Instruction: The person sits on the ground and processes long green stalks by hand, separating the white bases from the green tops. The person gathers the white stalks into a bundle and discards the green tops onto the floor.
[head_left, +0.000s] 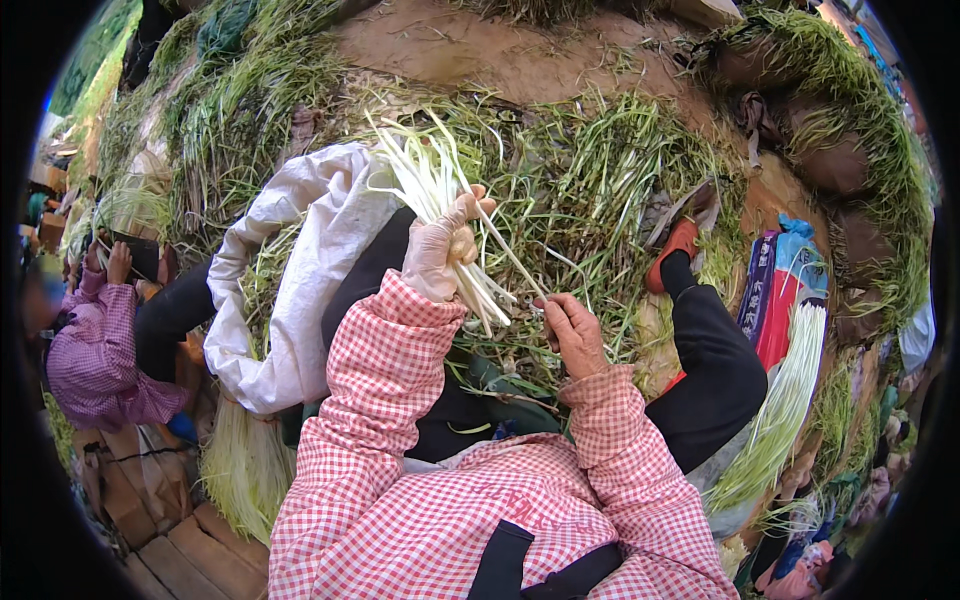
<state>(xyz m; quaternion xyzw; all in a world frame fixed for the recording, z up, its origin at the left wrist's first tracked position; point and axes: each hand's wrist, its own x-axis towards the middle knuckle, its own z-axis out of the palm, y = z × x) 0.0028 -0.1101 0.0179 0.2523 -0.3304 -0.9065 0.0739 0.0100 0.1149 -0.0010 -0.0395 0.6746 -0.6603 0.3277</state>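
My left hand (444, 244), in a thin translucent glove, grips a bunch of pale green-white stalks (420, 169). Their tips fan out above the fist and the other ends stick out below it. A single stalk (510, 247) slants from beside the fist down to my bare right hand (576, 330), whose thumb and forefinger pinch its lower end. Beneath both hands spreads a heap of loose green leaves and trimmings (600, 172). A white woven sack (307, 300) with a rolled rim, some greenery inside, stands left of my left forearm.
A tied bundle of pale stalks (247, 457) lies at lower left. A larger bundle (780, 405) rests beyond my right leg (709, 367), near coloured plastic packaging (776, 292). At far left a person in a checked top (112, 352) handles stalks. Leaf-covered brown mounds (836, 161) border the right.
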